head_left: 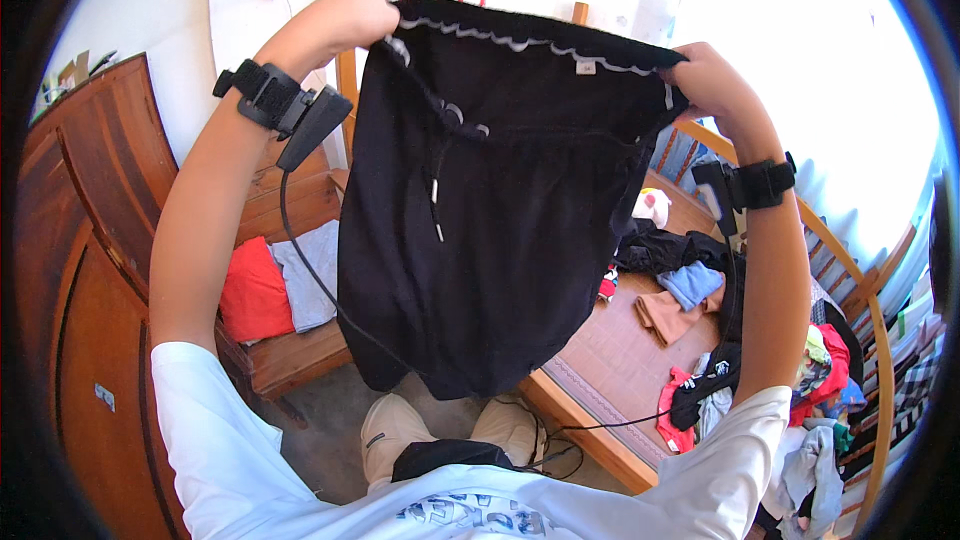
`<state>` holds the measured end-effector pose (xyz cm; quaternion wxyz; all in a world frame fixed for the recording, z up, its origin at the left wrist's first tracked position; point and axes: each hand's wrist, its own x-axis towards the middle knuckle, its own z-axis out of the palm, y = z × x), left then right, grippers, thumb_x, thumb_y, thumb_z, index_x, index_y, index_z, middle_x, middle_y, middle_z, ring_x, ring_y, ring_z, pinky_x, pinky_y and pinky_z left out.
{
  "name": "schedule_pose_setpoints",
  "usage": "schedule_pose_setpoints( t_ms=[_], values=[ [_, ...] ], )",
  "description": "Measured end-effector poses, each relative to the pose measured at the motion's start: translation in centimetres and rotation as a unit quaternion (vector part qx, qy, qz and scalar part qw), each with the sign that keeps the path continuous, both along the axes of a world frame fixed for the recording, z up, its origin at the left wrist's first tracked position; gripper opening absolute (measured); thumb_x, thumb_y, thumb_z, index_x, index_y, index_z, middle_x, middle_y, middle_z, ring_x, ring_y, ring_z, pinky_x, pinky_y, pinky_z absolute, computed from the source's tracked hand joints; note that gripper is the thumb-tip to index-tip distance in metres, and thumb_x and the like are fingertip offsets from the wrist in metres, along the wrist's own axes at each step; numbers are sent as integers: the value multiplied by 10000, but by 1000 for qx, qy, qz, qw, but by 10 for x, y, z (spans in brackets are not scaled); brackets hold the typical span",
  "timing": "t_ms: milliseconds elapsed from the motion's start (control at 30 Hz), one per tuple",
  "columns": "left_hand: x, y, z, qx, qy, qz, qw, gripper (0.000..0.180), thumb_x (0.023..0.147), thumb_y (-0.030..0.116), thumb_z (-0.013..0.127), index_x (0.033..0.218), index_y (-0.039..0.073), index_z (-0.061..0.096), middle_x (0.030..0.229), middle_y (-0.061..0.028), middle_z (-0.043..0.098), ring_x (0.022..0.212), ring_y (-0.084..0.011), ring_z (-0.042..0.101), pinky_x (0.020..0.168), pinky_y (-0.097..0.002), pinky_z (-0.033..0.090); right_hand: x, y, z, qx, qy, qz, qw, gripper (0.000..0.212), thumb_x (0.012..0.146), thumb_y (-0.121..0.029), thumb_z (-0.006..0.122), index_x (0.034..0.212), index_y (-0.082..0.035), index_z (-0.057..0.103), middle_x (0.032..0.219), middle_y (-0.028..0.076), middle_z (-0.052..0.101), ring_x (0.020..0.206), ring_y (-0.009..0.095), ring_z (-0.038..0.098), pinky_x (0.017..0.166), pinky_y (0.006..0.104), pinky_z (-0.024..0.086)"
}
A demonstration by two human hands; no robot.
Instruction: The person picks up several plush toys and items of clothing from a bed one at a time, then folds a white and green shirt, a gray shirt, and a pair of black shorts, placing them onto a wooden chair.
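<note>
A pair of black drawstring shorts hangs upright in front of me, stretched wide at the waistband. My left hand is closed on the waistband's left end, and my right hand grips its right end, slightly lower. The waist gapes, showing a wavy pale seam along the inner back edge and a small white label. A black drawstring with pale tips dangles down the front. Some fingers of both hands are hidden by the cloth.
A wooden bench with folded red cloth and grey cloth stands left, beside a wooden cabinet. On the right, a wooden bed holds heaped clothes. Cables run from my wrist straps.
</note>
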<state>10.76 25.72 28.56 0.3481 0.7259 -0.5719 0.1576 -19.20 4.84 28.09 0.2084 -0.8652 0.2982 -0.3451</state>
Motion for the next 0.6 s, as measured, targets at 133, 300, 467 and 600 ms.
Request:
schedule_pose_setpoints(
  t_ms=[133,300,467,600],
  values=[
    [2,-12,-26,122,-63,-19,990,409,691,116,788,1045,-29,644,873,-128,690,771,-188,637,660,-336,502,17,-29,20,-333,241,-7,912,268,845,-124,526,939,88,662,832,148,676,750,223,689,636,307,550],
    [-22,-36,-63,177,-96,79,976,346,753,295,751,806,-42,696,722,-197,673,729,-302,698,655,-383,551,56,30,13,-189,93,-12,977,342,800,-84,517,1067,37,691,956,226,686,857,295,665,798,340,515],
    [-23,-52,-71,144,-36,101,984,376,858,269,583,722,-71,669,542,-171,629,464,-265,650,558,-346,567,42,24,7,-233,114,36,965,592,676,41,495,1239,-59,647,1184,242,619,1059,356,594,907,363,480],
    [14,-50,-56,81,57,64,993,467,891,234,416,597,-63,624,461,-157,580,380,-228,604,442,-331,537,13,-12,3,-202,206,60,955,697,624,85,467,1272,-110,633,1159,208,632,1046,357,594,924,358,476]
  ],
)
